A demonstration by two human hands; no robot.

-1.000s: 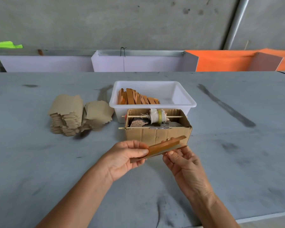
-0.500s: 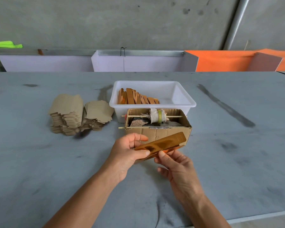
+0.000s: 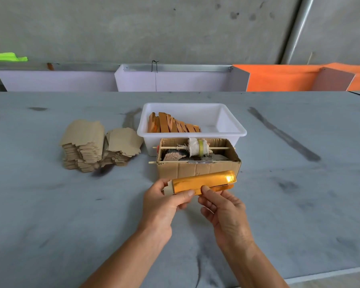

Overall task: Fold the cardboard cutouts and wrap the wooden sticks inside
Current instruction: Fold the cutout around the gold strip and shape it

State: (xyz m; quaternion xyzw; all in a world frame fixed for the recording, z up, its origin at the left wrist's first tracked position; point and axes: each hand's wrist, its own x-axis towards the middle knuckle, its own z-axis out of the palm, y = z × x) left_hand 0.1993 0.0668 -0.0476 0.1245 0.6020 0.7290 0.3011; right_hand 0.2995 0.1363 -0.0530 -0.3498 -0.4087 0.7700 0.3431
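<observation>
A person's two bare hands are holding a long, shiny golden-orange wrapped piece [image 3: 204, 182] in the air above a grey counter [image 3: 50, 215], just in front of an open cardboard box [image 3: 197, 168]. The piece is lying nearly level, its right end slightly higher and catching a bright glint of light. A pale cardboard end is sticking out at its left tip.

The left hand [image 3: 164, 204] is gripping the left part of the piece, its thumb pressing along the lower edge and its fingers [image 3: 160, 185] curling around the back. The right hand [image 3: 222, 213] is pinching the lower edge near the middle with its thumb on the front, while its remaining fingers are curling loosely underneath. The two thumbs are almost touching.

The cardboard box is holding a thin stick [image 3: 195, 148] laid across its top, a wad of white cloth with a yellow band [image 3: 197, 147] around it, and some rough grey-brown lumps. Right behind the box is standing a white plastic tub [image 3: 231, 125] holding a leaning row of orange-brown wooden sticks [image 3: 173, 125] on its left side.

To the left of the tub, two stacks of flat brown cardboard cutouts [image 3: 92, 146] are resting on the counter, the left stack taller than the right. Behind the counter are running white and orange panels against a concrete wall.
</observation>
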